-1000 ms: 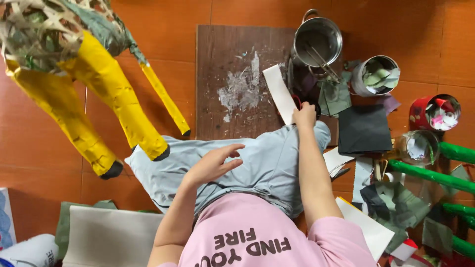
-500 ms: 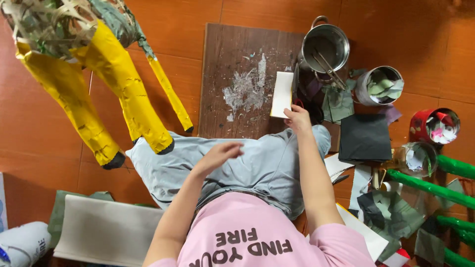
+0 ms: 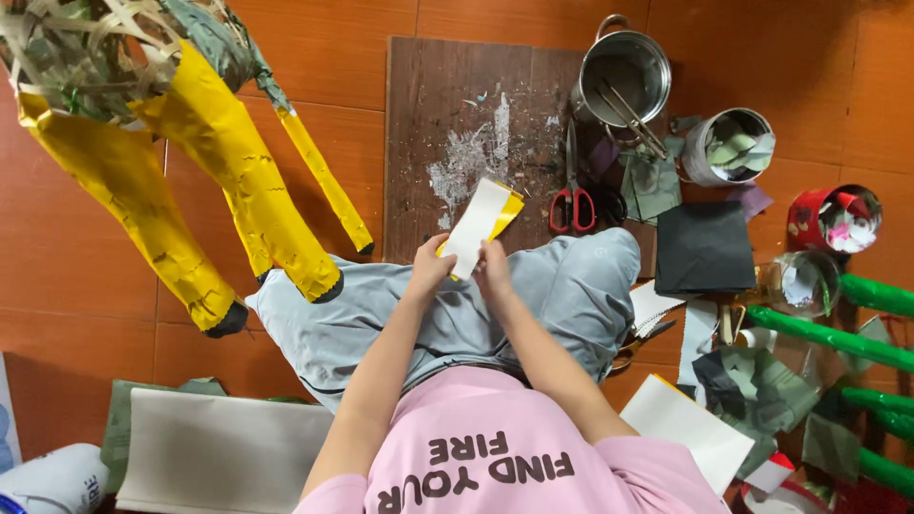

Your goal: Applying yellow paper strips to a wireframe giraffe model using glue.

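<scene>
Both hands hold one folded strip of paper, white on one side and yellow on the other, above my knees in grey trousers. My left hand pinches its lower left corner. My right hand grips the lower edge beside it. The strip points up toward a dark wooden board smeared with white paste on the floor in front of me.
A woven figure wrapped in yellow paper stands at left. Red-handled scissors lie on the board by a steel pot. Tins of scraps, a black sheet, green rods and white sheets surround me.
My right hand brought the paper strip from the board back to my lap. My left hand rose from my thigh and took hold of it too. The view shifted slightly.
</scene>
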